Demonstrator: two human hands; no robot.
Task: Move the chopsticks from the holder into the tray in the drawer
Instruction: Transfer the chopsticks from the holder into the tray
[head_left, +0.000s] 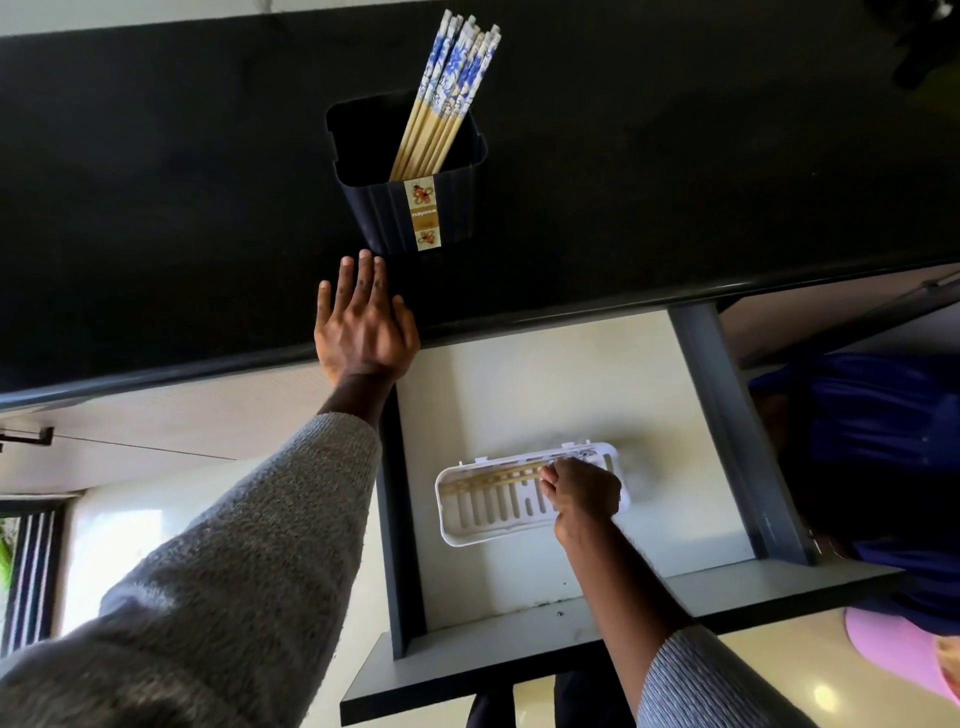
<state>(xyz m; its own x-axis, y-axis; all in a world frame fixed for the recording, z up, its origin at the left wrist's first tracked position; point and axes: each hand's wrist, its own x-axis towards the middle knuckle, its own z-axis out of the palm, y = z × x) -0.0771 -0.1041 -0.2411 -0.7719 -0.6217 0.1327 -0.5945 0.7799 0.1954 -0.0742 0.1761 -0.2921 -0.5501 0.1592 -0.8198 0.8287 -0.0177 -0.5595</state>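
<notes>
Left hand (363, 322) lies flat on the counter (182, 208) edge, fingers spread, palm down, holding nothing. Its fingertips are just short of the holder (410, 208), which stands directly ahead of it on the counter.

Right hand (582, 493) is down in the open drawer (545, 395), curled over the right end of the tray (452, 514). Fingers are closed around what looks like the decorated end of a chopstick; the grip itself is partly hidden, so hard to confirm.

Chopsticks (447, 104): most are in the holder, a bundle leaning back and to the right, patterned ends up, plain ends down inside. Long axis near upright with a tilt away from the person. At least a couple lie in the tray along its back wall, running left-right along the tray's length.

Key relation: holder is above and behind the drawer, left hand nearer by far, right hand well apart from it and busy. Tray's long axis runs across; the holder bundle stands up. So each transfer needs roughly a quarter turn to lay flat.

Judgement: task early on, most of the bundle left to move. Tray has free room toward its front.
</notes>
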